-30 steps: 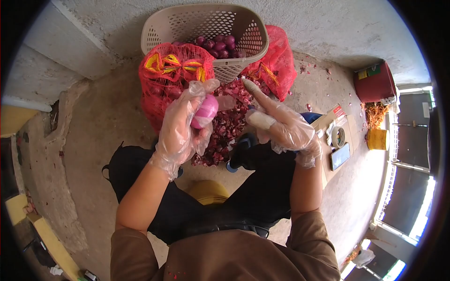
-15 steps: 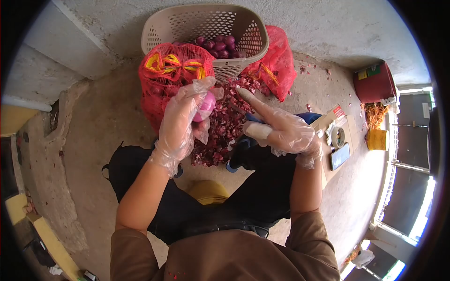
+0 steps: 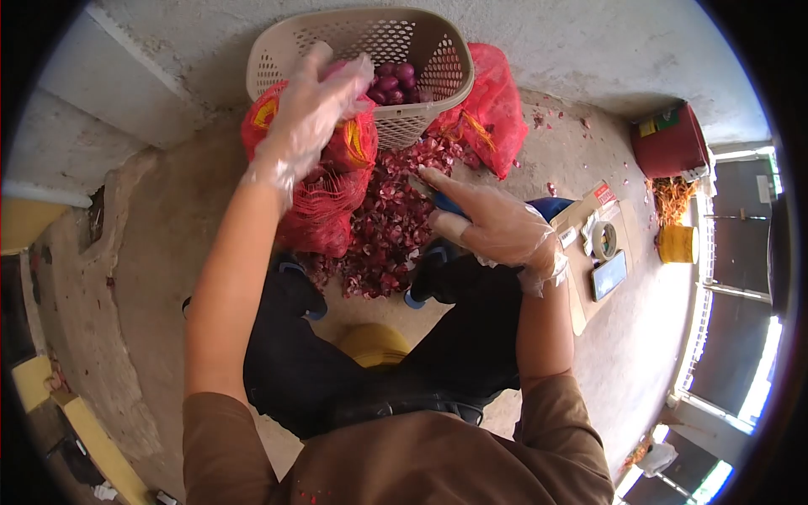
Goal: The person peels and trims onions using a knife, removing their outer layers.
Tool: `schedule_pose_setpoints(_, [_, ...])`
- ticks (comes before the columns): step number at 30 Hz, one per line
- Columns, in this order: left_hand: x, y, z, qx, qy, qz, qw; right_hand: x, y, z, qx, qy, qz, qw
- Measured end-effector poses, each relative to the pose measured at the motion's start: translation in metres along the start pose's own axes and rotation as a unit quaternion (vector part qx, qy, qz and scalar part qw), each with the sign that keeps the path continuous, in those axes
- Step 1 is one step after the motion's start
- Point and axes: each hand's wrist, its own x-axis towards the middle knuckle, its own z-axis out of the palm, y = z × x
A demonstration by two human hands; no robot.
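Note:
My left hand [image 3: 316, 105], in a clear plastic glove, is raised over the left part of the beige basket [image 3: 408, 130]. Its fingers are closed around a pink peeled onion [image 3: 333, 71], mostly hidden by them. Several purple onions [image 3: 392, 82] lie inside the basket. My right hand [image 3: 498, 225], also gloved and with wrapped fingertips, is above the peel pile's right side. It grips a small knife with a blue handle [image 3: 448, 204], its blade pointing up and left. Dark red onion peels [image 3: 389, 223] cover the floor below and between my hands.
Red net sacks stand left [image 3: 324, 215] and right [image 3: 497, 105] of the basket. On the right, cardboard [image 3: 581, 290] bears a tape roll [image 3: 603, 240] and a phone [image 3: 609, 275]. Farther right are a red bucket [image 3: 671, 143] and a yellow container [image 3: 677, 244]. A wall stands behind the basket.
My left hand has moved up and away from me to the basket, carrying the onion. My right hand has stayed almost in place, with the knife's handle showing more.

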Motion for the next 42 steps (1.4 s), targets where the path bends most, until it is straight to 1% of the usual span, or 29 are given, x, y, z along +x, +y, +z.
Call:
schedule_pose_setpoints(1, [0.009, 0.003, -0.002, 0.024, 0.01, 0.035, 0.999, 0.0, -0.005, -0.004, 0.013, -0.019, 0.026, 0.999])
schedule_pose_setpoints(3, [0.007, 0.012, -0.012, 0.209, 0.024, 0.095, 0.973, -0.001, -0.014, -0.012, 0.038, -0.057, 0.08, 0.994])
schedule_pose_setpoints(4, [0.002, 0.016, -0.016, 0.301, 0.031, 0.123, 0.945, 0.0, -0.009, -0.009, 0.029, -0.038, 0.055, 0.997])
schedule_pose_setpoints(5, [-0.008, 0.015, -0.018, 0.347, 0.066, 0.133, 0.926, 0.0, -0.002, -0.004, 0.019, -0.019, 0.031, 0.999])
schedule_pose_setpoints(6, [-0.016, 0.012, -0.021, 0.366, 0.01, 0.123, 0.922, 0.0, 0.002, -0.001, 0.01, -0.001, 0.007, 1.0])
schedule_pose_setpoints(8, [-0.03, 0.0, -0.028, 0.403, -0.1, 0.098, 0.904, 0.0, 0.004, 0.001, 0.006, 0.001, 0.008, 1.0])
schedule_pose_setpoints(10, [-0.036, -0.018, -0.029, 0.492, -0.132, 0.069, 0.858, 0.002, 0.004, 0.003, 0.006, 0.011, -0.001, 1.0])
schedule_pose_setpoints(11, [-0.035, -0.024, -0.032, 0.547, -0.158, 0.08, 0.818, 0.003, 0.005, 0.005, 0.007, 0.017, -0.007, 1.0])
schedule_pose_setpoints(14, [-0.032, -0.051, -0.032, 0.637, -0.106, 0.146, 0.749, 0.003, 0.003, 0.004, 0.005, 0.015, -0.004, 1.0])
schedule_pose_setpoints(15, [-0.031, -0.056, -0.031, 0.65, -0.106, 0.145, 0.738, 0.004, 0.002, 0.004, 0.003, 0.011, 0.0, 1.0])
schedule_pose_setpoints(18, [-0.028, -0.072, -0.023, 0.655, -0.065, 0.142, 0.739, 0.005, 0.008, 0.009, -0.015, 0.035, -0.029, 0.999])
schedule_pose_setpoints(19, [-0.028, -0.077, -0.019, 0.663, -0.048, 0.164, 0.729, 0.006, 0.007, 0.009, -0.013, 0.031, -0.03, 0.999])
schedule_pose_setpoints(22, [-0.02, -0.086, -0.012, 0.691, -0.016, 0.152, 0.706, 0.006, 0.003, 0.006, -0.003, 0.025, -0.032, 0.999])
schedule_pose_setpoints(25, [-0.017, -0.083, -0.009, 0.689, -0.019, 0.127, 0.713, 0.006, 0.007, 0.005, 0.002, 0.03, -0.037, 0.999])
schedule_pose_setpoints(28, [-0.019, -0.077, -0.008, 0.71, -0.037, 0.087, 0.697, 0.007, 0.011, 0.005, -0.006, 0.03, -0.04, 0.999])
schedule_pose_setpoints(31, [-0.025, -0.075, -0.009, 0.712, -0.051, 0.094, 0.694, 0.007, 0.011, 0.006, -0.013, 0.035, -0.04, 0.999])
schedule_pose_setpoints(34, [-0.026, -0.067, -0.011, 0.646, -0.026, 0.124, 0.752, 0.007, 0.009, 0.007, -0.013, 0.046, -0.047, 0.998])
schedule_pose_setpoints(36, [-0.028, -0.047, -0.015, 0.576, -0.037, 0.132, 0.806, 0.008, 0.011, 0.01, -0.006, 0.062, -0.061, 0.996])
schedule_pose_setpoints(37, [-0.029, -0.038, -0.017, 0.538, -0.043, 0.136, 0.831, 0.007, 0.009, 0.009, 0.009, 0.054, -0.044, 0.998])
schedule_pose_setpoints(38, [-0.022, -0.047, -0.027, 0.481, -0.024, 0.136, 0.866, 0.006, 0.004, 0.004, 0.023, 0.047, -0.027, 0.998])
schedule_pose_setpoints(39, [-0.022, -0.042, -0.032, 0.384, -0.013, 0.078, 0.92, 0.007, 0.003, 0.003, 0.029, 0.057, -0.027, 0.998])
schedule_pose_setpoints(40, [-0.024, -0.031, -0.036, 0.28, -0.002, 0.019, 0.96, 0.007, 0.002, 0.002, 0.036, 0.068, -0.027, 0.997])
schedule_pose_setpoints(41, [-0.026, -0.02, -0.038, 0.165, 0.002, -0.021, 0.986, 0.009, 0.005, 0.005, 0.036, 0.097, -0.045, 0.994])
schedule_pose_setpoints(42, [-0.027, -0.015, -0.042, 0.086, -0.001, 0.0, 0.996, 0.01, 0.006, 0.006, 0.036, 0.127, -0.062, 0.989])
